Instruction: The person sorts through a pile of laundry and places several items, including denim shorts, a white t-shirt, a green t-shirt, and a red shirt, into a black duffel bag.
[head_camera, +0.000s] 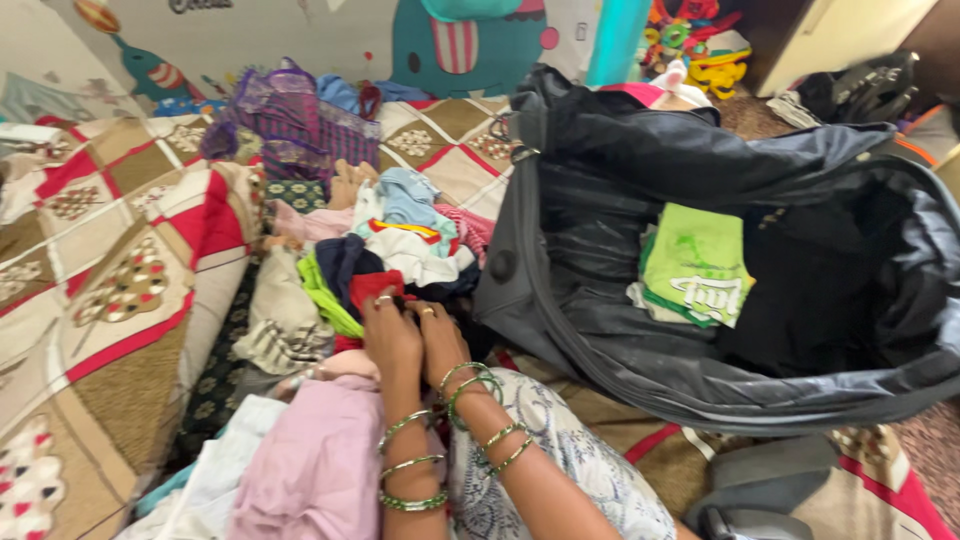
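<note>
A child's bedroom at home: a patterned bedspread (120, 260), an elephant wall mural (470, 45), plastic toys (690, 40) and heaped clothes (390, 240).

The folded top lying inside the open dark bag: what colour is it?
The folded top is bright green with a white printed patch, seen in the head view.

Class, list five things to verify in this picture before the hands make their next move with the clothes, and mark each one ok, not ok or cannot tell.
1. Both hands on the clothes pile: left hand and right hand touch the red cloth. Ok.
2. Grip on the red cloth firm: fingers partly hidden. Cannot tell.
3. Black bag open: ok.
4. Room left in the bag: only the green folded shirt lies inside. Ok.
5. Clothes pile sorted: jumbled. Not ok.
</note>
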